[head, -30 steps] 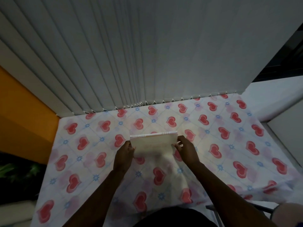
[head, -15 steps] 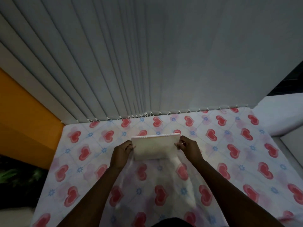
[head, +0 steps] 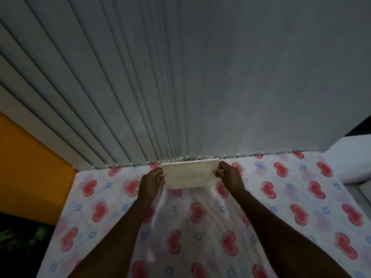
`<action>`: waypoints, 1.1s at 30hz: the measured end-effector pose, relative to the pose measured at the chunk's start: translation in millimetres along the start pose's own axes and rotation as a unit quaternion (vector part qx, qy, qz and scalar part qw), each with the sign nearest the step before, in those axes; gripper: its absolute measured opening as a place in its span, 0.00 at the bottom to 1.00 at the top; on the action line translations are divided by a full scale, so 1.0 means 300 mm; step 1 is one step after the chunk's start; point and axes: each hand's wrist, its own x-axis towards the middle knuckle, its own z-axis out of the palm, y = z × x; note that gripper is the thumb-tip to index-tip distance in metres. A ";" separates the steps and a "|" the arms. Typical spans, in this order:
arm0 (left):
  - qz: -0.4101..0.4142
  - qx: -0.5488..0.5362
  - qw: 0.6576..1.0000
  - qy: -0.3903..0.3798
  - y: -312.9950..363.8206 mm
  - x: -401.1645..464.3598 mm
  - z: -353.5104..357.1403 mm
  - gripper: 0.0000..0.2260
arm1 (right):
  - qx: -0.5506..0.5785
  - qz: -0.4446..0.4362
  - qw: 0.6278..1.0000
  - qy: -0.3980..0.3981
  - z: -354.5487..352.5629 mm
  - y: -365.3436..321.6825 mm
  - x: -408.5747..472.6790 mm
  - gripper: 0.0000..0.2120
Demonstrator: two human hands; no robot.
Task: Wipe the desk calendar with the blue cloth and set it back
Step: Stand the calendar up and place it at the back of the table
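A cream desk calendar with a white spiral binding along its top edge stands near the far edge of the table, just in front of the blinds. My left hand grips its left side and my right hand grips its right side. The calendar's lower edge rests on or just above the heart-patterned tablecloth; I cannot tell which. No blue cloth is in view.
White vertical blinds hang right behind the table's far edge. An orange wall lies to the left, with dark plants below it. A white ledge sits at the right.
Both hands have carried the calendar away from me toward the blinds at the table's far edge. The camera has tilted upward.
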 end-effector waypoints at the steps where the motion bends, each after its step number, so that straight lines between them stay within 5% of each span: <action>1: -0.001 -0.003 1.000 0.003 0.004 0.013 0.005 0.04 | 0.001 0.001 1.000 -0.003 0.006 0.004 0.015 0.13; 3: -0.006 -0.006 1.000 0.007 0.011 0.039 0.012 0.04 | 0.005 0.005 1.000 -0.010 0.016 0.005 0.039 0.03; 33: -0.037 0.029 0.999 -0.005 0.020 0.063 0.047 0.11 | 0.007 0.034 0.999 -0.004 0.080 0.006 0.087 0.08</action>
